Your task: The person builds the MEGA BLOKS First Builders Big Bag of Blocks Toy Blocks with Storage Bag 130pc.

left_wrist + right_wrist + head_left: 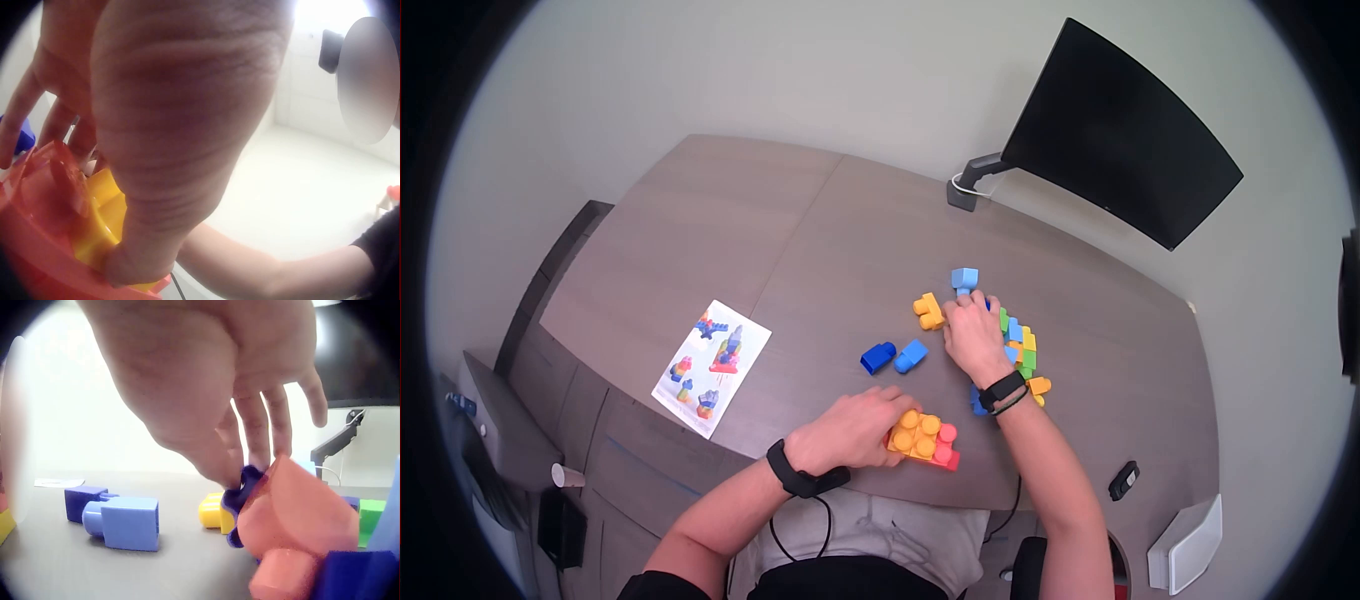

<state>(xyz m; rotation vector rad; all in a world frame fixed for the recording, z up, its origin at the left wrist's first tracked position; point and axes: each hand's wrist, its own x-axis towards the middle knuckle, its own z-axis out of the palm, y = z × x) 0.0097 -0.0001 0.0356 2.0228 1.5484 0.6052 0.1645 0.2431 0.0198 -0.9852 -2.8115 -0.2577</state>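
Near the table's front edge, my left hand (852,430) grips a yellow-orange block (915,433) joined to a red block (946,455). In the left wrist view the thumb presses on the yellow block (100,219), with red pieces (50,187) around it. Farther back, my right hand (975,338) reaches down among the loose blocks. Its thumb and fingertips pinch a dark blue piece (242,503) in the right wrist view. A coral-red block (300,512) stands close in front, hiding part of that piece.
Two blue blocks (878,357) (911,356), a yellow block (929,311) and a light blue block (965,279) lie around the right hand. Green, blue and yellow blocks (1028,342) stand to its right. A picture sheet (712,368) lies left; a monitor (1125,135) overhangs the back.
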